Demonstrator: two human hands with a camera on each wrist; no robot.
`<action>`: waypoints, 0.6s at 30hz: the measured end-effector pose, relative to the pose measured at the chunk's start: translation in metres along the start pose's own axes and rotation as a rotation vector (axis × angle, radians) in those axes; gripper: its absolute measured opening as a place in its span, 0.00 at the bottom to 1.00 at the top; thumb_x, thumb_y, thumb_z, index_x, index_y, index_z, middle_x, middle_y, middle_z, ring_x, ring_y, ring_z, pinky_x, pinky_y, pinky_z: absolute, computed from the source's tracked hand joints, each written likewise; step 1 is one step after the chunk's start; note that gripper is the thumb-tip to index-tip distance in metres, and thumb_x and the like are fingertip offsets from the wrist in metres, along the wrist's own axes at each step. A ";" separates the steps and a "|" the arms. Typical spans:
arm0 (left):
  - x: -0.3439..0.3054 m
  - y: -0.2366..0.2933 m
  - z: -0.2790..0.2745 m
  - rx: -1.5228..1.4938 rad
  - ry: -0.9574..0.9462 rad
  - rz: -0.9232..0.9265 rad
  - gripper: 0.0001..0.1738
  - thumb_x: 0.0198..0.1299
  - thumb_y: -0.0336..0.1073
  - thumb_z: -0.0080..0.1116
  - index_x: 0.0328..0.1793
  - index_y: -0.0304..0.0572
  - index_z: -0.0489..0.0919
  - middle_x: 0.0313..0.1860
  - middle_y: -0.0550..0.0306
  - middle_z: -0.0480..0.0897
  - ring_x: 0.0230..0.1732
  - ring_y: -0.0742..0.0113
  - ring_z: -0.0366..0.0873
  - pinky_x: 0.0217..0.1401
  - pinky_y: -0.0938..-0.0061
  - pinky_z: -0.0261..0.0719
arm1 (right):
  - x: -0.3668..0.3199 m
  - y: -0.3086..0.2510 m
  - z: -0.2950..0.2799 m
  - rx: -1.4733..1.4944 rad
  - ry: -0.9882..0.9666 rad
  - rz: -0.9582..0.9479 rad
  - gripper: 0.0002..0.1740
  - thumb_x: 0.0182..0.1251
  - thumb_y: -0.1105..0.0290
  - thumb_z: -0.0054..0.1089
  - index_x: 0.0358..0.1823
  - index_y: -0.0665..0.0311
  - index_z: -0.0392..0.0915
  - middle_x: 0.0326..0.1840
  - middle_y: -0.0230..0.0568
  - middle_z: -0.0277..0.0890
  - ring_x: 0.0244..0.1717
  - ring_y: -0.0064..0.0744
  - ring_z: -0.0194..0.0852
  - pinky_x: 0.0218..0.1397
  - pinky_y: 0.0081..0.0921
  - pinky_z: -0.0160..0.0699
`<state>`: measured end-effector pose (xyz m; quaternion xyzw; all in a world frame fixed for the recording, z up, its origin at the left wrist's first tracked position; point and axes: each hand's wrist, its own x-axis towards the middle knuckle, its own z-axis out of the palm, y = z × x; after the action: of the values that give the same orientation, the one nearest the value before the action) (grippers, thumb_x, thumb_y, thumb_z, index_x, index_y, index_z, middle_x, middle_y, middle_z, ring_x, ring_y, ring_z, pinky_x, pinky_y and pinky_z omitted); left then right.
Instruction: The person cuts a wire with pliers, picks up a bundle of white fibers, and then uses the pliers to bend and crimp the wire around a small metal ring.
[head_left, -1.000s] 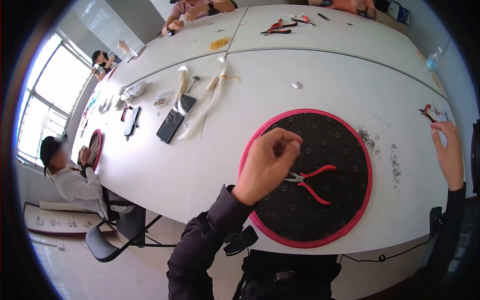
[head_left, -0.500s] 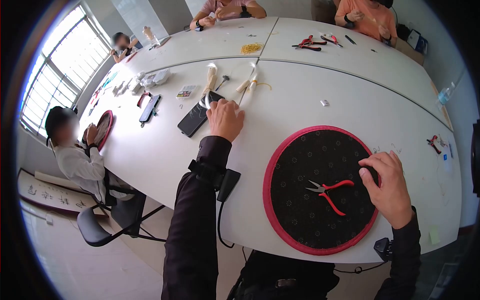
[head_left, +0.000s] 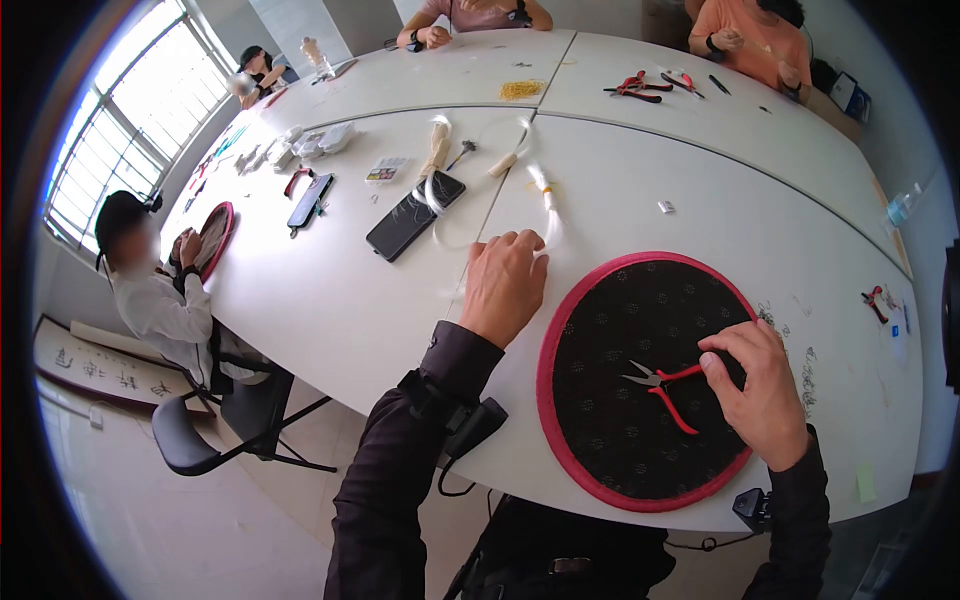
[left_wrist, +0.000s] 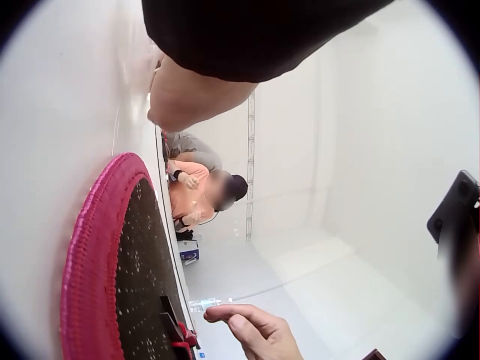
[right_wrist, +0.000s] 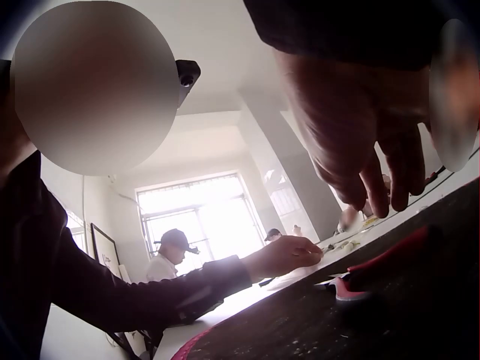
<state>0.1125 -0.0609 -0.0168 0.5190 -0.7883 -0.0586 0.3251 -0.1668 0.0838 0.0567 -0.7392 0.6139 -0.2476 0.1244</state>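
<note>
Through my head camera I see the left hand [head_left: 508, 285] away from the phone [head_left: 400, 235] now, just left of the round mat [head_left: 620, 440], fingers bent beside the clear strand bundle [head_left: 547, 192]. Whether it pinches the strands, I cannot tell. This bundle lies nearer the mat than before. Over the mat's right part, the right hand [head_left: 762, 390] hovers, relaxed, near the unmoved red pliers [head_left: 653, 380].

Left fingers [head_left: 508, 246] moved from phone [head_left: 415, 218] toward round mat [head_left: 605, 405]; white bundle [head_left: 548, 197] shifted nearer.
</note>
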 end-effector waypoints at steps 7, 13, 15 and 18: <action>-0.013 -0.009 -0.014 0.051 -0.116 -0.002 0.12 0.62 0.37 0.66 0.48 0.39 0.85 0.40 0.52 0.83 0.50 0.51 0.78 0.60 0.59 0.70 | 0.000 -0.004 0.004 -0.009 -0.024 -0.016 0.08 0.70 0.69 0.62 0.42 0.67 0.83 0.42 0.46 0.80 0.49 0.51 0.76 0.71 0.50 0.64; 0.029 -0.067 -0.031 0.066 0.113 -0.115 0.10 0.61 0.34 0.65 0.46 0.39 0.87 0.39 0.50 0.84 0.45 0.51 0.81 0.51 0.61 0.78 | -0.002 -0.006 0.005 0.005 -0.033 -0.003 0.08 0.71 0.69 0.61 0.43 0.66 0.83 0.43 0.46 0.80 0.50 0.50 0.77 0.75 0.53 0.61; 0.055 -0.098 -0.035 0.106 0.124 -0.101 0.12 0.60 0.35 0.65 0.48 0.39 0.87 0.38 0.47 0.84 0.43 0.51 0.82 0.49 0.62 0.80 | -0.003 -0.007 0.005 0.017 -0.038 0.003 0.09 0.71 0.69 0.61 0.43 0.66 0.83 0.43 0.45 0.80 0.51 0.50 0.77 0.75 0.53 0.60; 0.090 -0.111 -0.029 0.113 0.079 -0.134 0.15 0.60 0.38 0.66 0.50 0.40 0.88 0.40 0.45 0.85 0.47 0.52 0.82 0.55 0.60 0.78 | -0.005 -0.006 0.009 0.050 -0.049 0.010 0.09 0.71 0.68 0.61 0.43 0.66 0.84 0.43 0.45 0.80 0.50 0.50 0.78 0.75 0.53 0.61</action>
<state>0.1929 -0.1813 -0.0009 0.5900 -0.7405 -0.0154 0.3215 -0.1572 0.0886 0.0507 -0.7386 0.6081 -0.2438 0.1590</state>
